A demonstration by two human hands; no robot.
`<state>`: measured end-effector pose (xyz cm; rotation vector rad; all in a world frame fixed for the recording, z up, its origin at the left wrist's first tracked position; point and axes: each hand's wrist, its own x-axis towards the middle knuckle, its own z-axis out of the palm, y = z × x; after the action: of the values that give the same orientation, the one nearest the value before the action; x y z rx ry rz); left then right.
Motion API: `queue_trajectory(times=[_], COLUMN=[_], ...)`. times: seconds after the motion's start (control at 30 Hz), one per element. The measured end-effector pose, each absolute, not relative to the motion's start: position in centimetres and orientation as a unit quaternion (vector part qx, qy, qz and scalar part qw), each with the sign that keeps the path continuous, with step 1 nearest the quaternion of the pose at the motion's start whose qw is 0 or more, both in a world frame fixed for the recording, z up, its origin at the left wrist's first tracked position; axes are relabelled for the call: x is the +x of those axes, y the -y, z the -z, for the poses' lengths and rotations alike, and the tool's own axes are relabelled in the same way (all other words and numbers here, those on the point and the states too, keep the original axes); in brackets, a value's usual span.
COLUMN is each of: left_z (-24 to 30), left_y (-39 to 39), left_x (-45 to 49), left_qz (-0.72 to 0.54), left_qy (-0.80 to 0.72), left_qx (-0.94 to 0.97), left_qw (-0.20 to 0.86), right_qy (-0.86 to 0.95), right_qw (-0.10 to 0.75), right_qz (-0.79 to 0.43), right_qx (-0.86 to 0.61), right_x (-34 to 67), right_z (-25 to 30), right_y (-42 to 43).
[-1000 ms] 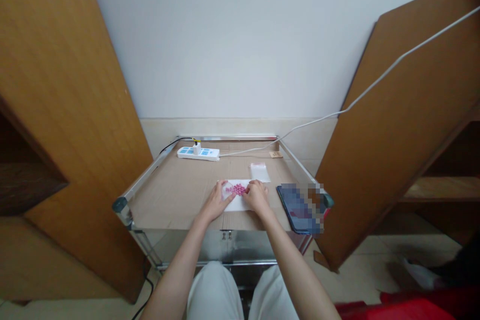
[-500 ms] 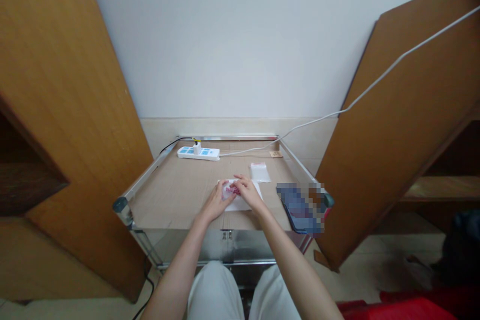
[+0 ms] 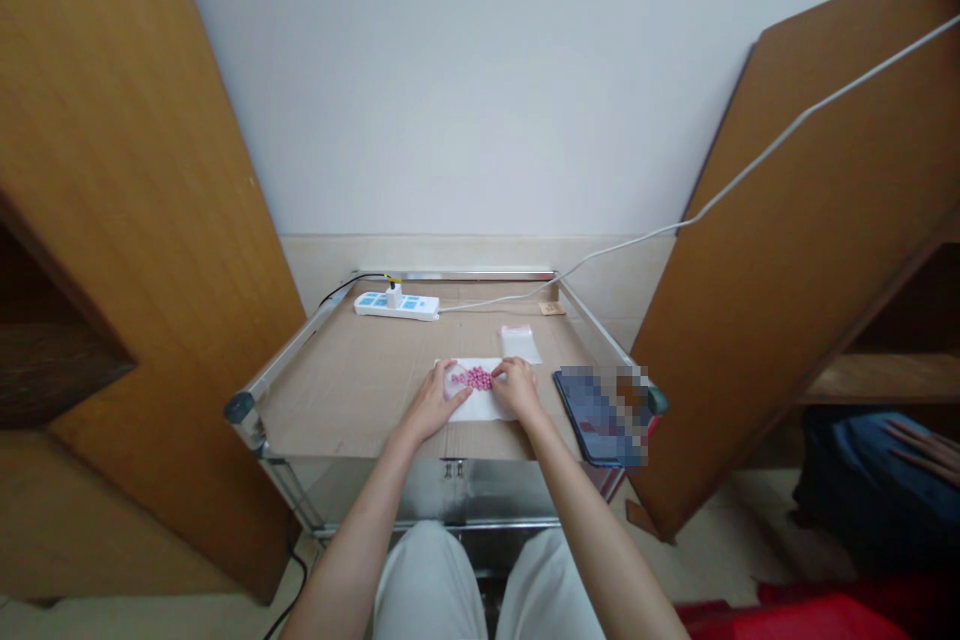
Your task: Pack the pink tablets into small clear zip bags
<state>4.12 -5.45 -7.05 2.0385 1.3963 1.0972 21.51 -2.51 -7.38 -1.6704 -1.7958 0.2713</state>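
**Pink tablets lying in a loose cluster on a white paper sheet, hands closing in from both sides**

Lying near the close edge of the cardboard-covered tabletop: the sheet, with the tablets bunched toward its far half. Pressing low at the sheet's left end, the left hand is narrowing over a small clear pouch just left of the cluster, touching it, though whether it is gripping the pouch or only pinning it is impossible to tell. Coming down at the right of the cluster, the right hand is curling narrow, with its fingers almost touching the tablets and nothing visibly held.

Showing so far: the tablets lying out in the open and gathered together, with none clearly inside the pouch, though its contents are too small to make out. Lying flat and untouched beyond the sheet, toward the far right: a second clear resealable bag, apparently empty.

Sitting farther off: a white power strip along the far edge, and a dark phone, pixelated, at the right edge.
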Motion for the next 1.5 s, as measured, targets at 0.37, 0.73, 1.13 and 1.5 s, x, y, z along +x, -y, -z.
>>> queue_trajectory(times=[0.37, 0.73, 1.13, 1.5], left_z=[7.5, 7.6, 7.7, 7.6], left_y=[5.2, 5.0, 4.9, 4.9], left_x=[4.1, 4.1, 4.0, 4.0], left_qz=[-0.389, -0.397, -0.396, -0.398], left_qy=[-0.512, -0.497, -0.488, -0.481], left_qx=[0.737, 0.742, 0.749, 0.752], left_qw=[0.209, 0.213, 0.209, 0.212], right_qy=[0.681, 0.675, 0.687, 0.695], right_qw=[0.462, 0.576, 0.576, 0.569], right_qz=[-0.137, -0.220, -0.211, -0.214], right_qx=[-0.551, -0.404, -0.389, -0.384], right_x=[20.9, 17.9, 18.2, 18.1], right_z=[6.7, 6.5, 7.3, 7.4], right_y=[1.9, 3.4, 3.9, 3.9])
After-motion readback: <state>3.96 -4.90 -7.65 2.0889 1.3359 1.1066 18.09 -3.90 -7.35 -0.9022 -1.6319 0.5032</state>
